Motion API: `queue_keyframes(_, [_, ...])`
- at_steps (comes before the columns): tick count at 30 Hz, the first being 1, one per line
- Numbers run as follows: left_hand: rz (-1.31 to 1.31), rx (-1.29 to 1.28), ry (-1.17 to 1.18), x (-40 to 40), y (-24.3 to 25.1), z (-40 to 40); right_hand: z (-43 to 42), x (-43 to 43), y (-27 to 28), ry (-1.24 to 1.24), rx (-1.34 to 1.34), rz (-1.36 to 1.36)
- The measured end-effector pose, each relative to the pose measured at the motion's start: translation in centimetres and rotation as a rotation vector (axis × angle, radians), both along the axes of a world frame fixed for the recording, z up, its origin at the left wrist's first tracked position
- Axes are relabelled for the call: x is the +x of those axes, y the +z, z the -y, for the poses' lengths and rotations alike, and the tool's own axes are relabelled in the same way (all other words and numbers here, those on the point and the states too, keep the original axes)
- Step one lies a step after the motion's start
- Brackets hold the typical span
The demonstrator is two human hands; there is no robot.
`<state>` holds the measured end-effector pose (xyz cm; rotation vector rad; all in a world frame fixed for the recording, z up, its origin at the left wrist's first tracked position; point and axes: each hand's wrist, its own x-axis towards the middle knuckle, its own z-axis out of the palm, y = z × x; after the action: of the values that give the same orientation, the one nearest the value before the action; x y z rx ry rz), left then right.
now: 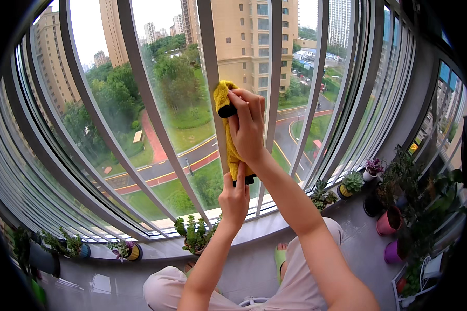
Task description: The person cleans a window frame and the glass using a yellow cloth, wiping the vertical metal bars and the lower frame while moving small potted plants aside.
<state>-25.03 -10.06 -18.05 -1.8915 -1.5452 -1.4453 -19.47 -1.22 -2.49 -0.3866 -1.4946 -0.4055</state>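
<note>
A yellow cloth with black edging (231,145) lies along one upright white window bar (211,50) in front of me. Higher up, my right hand (249,122) grips the cloth against the bar, its fingers bent and the black edge folded beside them. Below it, my left hand (234,200) has its fingers on the cloth's lower end, with the forefinger stretched upward and the others curled. Part of the cloth is hidden behind my right hand and wrist.
Potted succulents stand along the sill, including a leafy one (195,233) below my left hand and one in a yellow pot (346,188) at right. A red pot (389,221) and a purple pot (395,252) stand right. More window bars flank both sides.
</note>
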Motion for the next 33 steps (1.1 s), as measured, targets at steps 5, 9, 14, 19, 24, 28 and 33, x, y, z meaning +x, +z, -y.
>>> queue_keyframes(5, [-0.024, -0.215, 0.010, 0.6, -12.2, 1.2, -0.1, 0.5, -15.7, -0.070, -0.094, 0.052])
queue_keyframes(9, [-0.063, -0.566, -0.042, -0.1, -21.5, 2.8, 1.0, 0.6, -29.5, -0.154, -0.233, 0.114])
queue_keyframes(14, [0.011, -0.973, -0.075, -0.8, -26.4, 3.5, 3.9, 1.3, -38.1, -0.162, -0.574, 0.258])
queue_keyframes(19, [0.067, -1.123, -0.089, -0.5, -25.6, 4.7, 5.8, 2.7, -36.2, -0.105, -0.909, 0.323])
queue_keyframes(24, [0.232, -0.631, -0.038, 0.8, -18.2, 4.7, 6.0, 3.6, -23.7, 0.041, -0.604, 0.009])
queue_keyframes(28, [0.365, -0.184, -0.115, 1.8, -3.2, 2.7, 5.0, 4.3, -8.6, -0.006, -0.148, -0.085])
queue_keyframes(33, [0.250, 0.258, -0.075, 0.7, 11.2, -0.1, 3.1, 3.8, 5.9, -0.334, 0.206, 0.082])
